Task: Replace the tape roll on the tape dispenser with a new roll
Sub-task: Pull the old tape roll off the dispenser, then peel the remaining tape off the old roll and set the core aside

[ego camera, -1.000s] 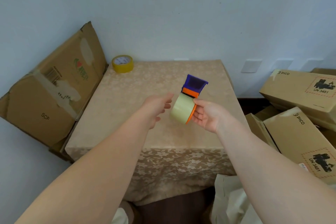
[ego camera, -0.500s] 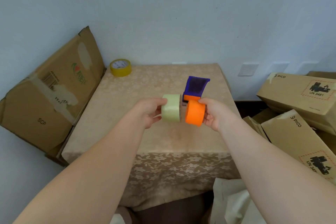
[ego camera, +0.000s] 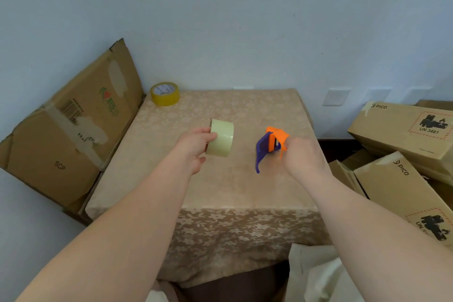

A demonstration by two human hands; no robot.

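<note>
My left hand [ego camera: 196,147] grips a pale cream tape roll [ego camera: 220,138], held on edge above the table's middle. My right hand [ego camera: 302,154] holds the orange and purple tape dispenser [ego camera: 269,146] off to the right, apart from that roll; its purple blade guard points down toward the cloth. No roll sits on the dispenser. A yellow tape roll [ego camera: 164,93] lies flat at the table's far left corner, untouched.
The table [ego camera: 220,186] wears a beige floral cloth. A flattened cardboard box [ego camera: 71,127] leans against the wall at the left. Stacked cardboard boxes [ego camera: 402,135] crowd the right side. A cream cushion [ego camera: 316,274] shows below the front edge.
The cream roll has come off the dispenser in my left hand. My hands have moved apart, the left leftward with the roll, the right rightward with the dispenser, which has tipped over.
</note>
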